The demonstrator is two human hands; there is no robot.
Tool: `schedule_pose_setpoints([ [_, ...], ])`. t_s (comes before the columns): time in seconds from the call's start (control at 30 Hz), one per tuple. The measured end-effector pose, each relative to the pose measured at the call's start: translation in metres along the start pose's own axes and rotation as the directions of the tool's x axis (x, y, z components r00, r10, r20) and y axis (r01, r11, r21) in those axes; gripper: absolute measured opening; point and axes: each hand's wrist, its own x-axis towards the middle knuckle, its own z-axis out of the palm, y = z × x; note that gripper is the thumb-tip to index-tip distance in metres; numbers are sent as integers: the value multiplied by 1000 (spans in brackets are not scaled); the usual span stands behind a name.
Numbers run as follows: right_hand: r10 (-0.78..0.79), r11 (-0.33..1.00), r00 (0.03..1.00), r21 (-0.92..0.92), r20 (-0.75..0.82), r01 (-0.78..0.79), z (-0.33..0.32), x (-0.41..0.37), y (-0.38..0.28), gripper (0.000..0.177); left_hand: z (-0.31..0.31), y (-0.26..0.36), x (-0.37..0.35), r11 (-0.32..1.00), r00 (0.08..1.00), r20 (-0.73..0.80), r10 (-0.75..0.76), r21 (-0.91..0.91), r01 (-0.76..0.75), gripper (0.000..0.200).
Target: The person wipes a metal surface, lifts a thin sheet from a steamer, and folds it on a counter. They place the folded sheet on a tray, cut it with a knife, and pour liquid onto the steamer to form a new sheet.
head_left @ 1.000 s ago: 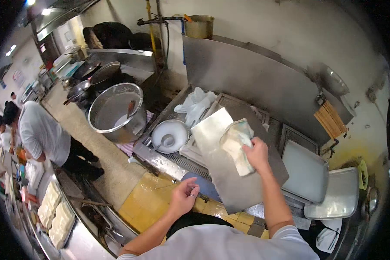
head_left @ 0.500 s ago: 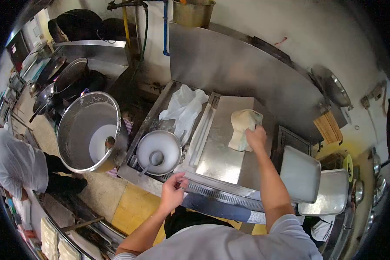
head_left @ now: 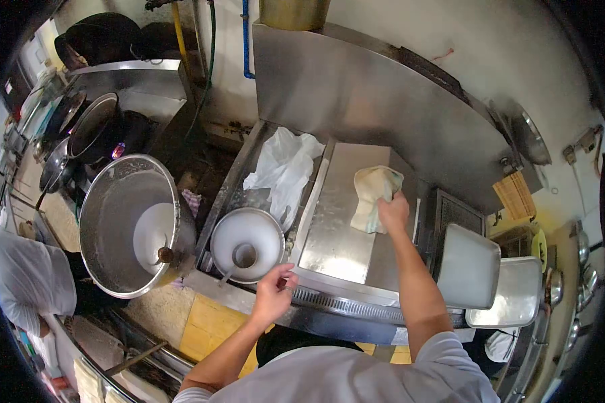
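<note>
My right hand [head_left: 392,212] grips a pale cloth [head_left: 375,195], which hangs down against the top of a stainless steel box-shaped steamer or cabinet [head_left: 336,235]. My left hand [head_left: 275,291] is held over the front edge of the counter, fingers loosely curled and apart, with nothing visible in it. Just beyond it stands a round metal bowl of whitish liquid [head_left: 262,232], with a ladle [head_left: 245,255] resting in it. A crumpled white plastic bag [head_left: 282,161] lies behind the bowl.
On the left stands a large metal pot [head_left: 114,208] with white liquid and a ladle inside. Dark pans [head_left: 94,127] sit on a lit burner behind it. Two metal trays [head_left: 474,269] are at right. A person in a white shirt [head_left: 30,275] stands far left.
My view has shifted slightly. My right hand and the cloth sit slightly further left over the steel surface. My left hand stays near the counter's front edge.
</note>
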Motion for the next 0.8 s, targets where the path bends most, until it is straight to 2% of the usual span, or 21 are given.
schedule_pose_setpoints([
  [0.2,0,1000,996,-26,94,2,12,7,12,55,7,-12,6,1000,1000,21,-17,-20,18,33],
  [0.37,-13,998,989,-60,147,22,6,9,2,64,23,-21,15,996,996,-15,83,-20,-84,32],
  [0.47,-81,987,990,147,111,65,17,9,21,58,29,-24,11,993,993,-33,114,0,-114,32],
  [0.57,-45,897,931,425,363,-123,10,8,49,44,27,-20,-2,990,989,-44,139,12,-138,32],
  [0.6,-190,939,974,312,121,145,8,-12,53,38,26,-19,-10,989,988,-49,146,16,-146,32],
  [0.63,-362,917,926,141,-106,374,-1,-35,56,33,26,-19,-19,993,992,-43,118,-22,-119,32],
  [0.7,-338,874,931,320,-136,365,-34,-93,26,26,24,-11,-38,996,997,-42,69,67,-66,31],
  [0.8,-436,776,900,509,8,372,-30,-149,38,27,29,-28,-69,995,992,-104,70,81,-62,32],
])
